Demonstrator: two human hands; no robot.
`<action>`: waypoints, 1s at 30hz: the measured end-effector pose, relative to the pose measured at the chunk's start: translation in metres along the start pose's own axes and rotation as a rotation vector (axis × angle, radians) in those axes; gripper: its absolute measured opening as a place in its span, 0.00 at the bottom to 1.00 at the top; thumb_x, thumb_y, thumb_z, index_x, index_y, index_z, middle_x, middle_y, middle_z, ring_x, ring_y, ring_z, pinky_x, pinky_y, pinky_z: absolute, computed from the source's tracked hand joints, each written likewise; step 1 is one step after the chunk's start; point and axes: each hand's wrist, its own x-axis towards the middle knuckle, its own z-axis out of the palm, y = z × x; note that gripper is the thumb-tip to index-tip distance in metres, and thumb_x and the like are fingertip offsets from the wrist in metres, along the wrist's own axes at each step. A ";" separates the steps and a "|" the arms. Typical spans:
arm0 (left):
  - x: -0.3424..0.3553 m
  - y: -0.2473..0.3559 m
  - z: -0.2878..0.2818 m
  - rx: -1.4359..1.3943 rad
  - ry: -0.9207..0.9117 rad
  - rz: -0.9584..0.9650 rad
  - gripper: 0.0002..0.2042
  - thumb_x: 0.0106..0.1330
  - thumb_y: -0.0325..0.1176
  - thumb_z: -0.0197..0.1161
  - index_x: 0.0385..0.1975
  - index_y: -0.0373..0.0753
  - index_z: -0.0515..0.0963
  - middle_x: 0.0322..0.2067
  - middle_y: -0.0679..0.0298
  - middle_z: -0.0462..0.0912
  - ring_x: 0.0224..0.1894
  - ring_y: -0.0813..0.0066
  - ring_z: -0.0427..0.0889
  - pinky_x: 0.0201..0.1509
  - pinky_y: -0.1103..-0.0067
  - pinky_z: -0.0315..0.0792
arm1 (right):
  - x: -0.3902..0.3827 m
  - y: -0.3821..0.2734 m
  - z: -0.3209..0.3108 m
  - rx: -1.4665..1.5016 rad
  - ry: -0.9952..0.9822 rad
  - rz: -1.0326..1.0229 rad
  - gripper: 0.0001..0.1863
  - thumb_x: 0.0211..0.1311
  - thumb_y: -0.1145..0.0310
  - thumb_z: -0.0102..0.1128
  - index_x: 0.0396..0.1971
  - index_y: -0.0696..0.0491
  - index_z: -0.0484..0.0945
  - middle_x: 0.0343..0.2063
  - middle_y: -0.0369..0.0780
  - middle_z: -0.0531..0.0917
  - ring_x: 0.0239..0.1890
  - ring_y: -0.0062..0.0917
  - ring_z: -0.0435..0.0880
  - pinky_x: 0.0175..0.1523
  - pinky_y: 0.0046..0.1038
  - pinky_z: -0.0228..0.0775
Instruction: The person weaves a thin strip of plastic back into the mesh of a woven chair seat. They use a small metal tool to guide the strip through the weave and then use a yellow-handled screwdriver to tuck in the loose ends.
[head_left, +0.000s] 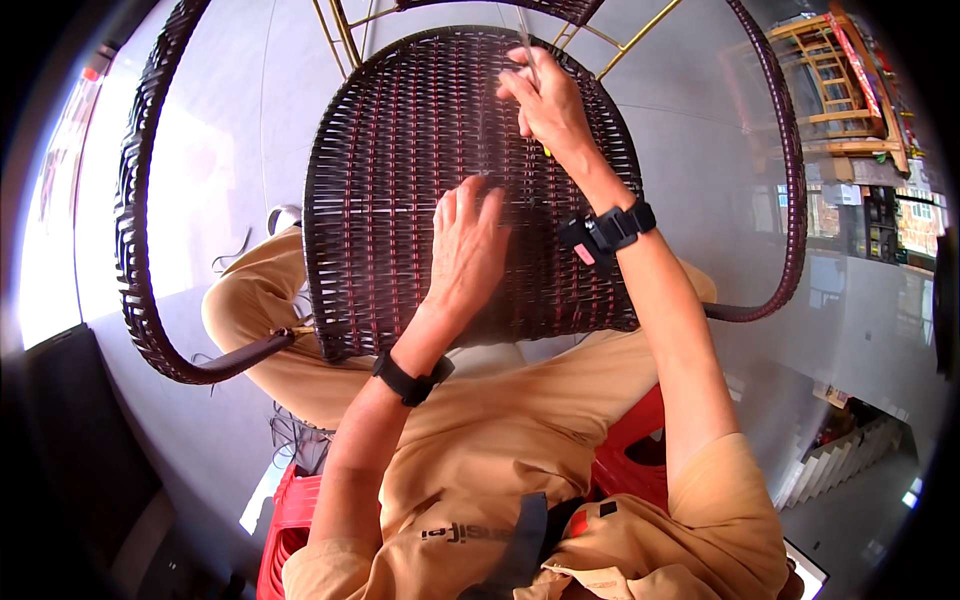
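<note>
A dark brown woven chair seat (385, 200) with reddish strands spans the middle of the view. Over its far right part, my right hand (550, 105) is closed around a thin metal-shafted tool (526, 45) whose kind is unclear. A small yellow bit shows under that hand, perhaps the tool's other end. My left hand (468, 240) rests near the centre of the seat, fingers bent together against the weave. Whatever its fingertips may pinch is hidden and slightly blurred. Each wrist wears a black band, the right one carrying a small black device (606, 232).
Wrapped armrests curve up on the left (130, 220) and the right (793, 190). Brass-coloured frame rods (640, 38) stand beyond the seat. Beneath me is a red stool (290, 520), with loose black wires (292, 440) nearby. Wooden furniture (830, 70) is at the far right.
</note>
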 end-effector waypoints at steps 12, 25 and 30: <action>0.000 0.000 0.002 0.003 0.004 0.003 0.23 0.55 0.26 0.62 0.53 0.35 0.68 0.55 0.51 0.64 0.55 0.51 0.65 0.60 0.62 0.60 | -0.022 0.006 0.012 0.251 -0.156 0.317 0.09 0.53 0.73 0.67 0.32 0.59 0.77 0.19 0.33 0.77 0.13 0.11 0.71 0.15 0.14 0.61; 0.000 -0.001 0.001 -0.010 0.014 0.009 0.23 0.54 0.25 0.63 0.52 0.35 0.69 0.54 0.52 0.64 0.55 0.52 0.65 0.60 0.62 0.60 | -0.028 0.008 0.007 0.298 -0.224 0.278 0.05 0.53 0.76 0.64 0.30 0.57 0.80 0.18 0.31 0.78 0.15 0.10 0.73 0.18 0.12 0.63; 0.001 -0.001 0.000 -0.014 0.012 0.006 0.23 0.54 0.25 0.63 0.52 0.35 0.69 0.54 0.52 0.64 0.55 0.52 0.65 0.60 0.62 0.60 | -0.044 0.001 0.009 0.197 -0.121 0.174 0.02 0.54 0.80 0.61 0.28 0.59 0.80 0.20 0.32 0.78 0.16 0.11 0.73 0.19 0.13 0.64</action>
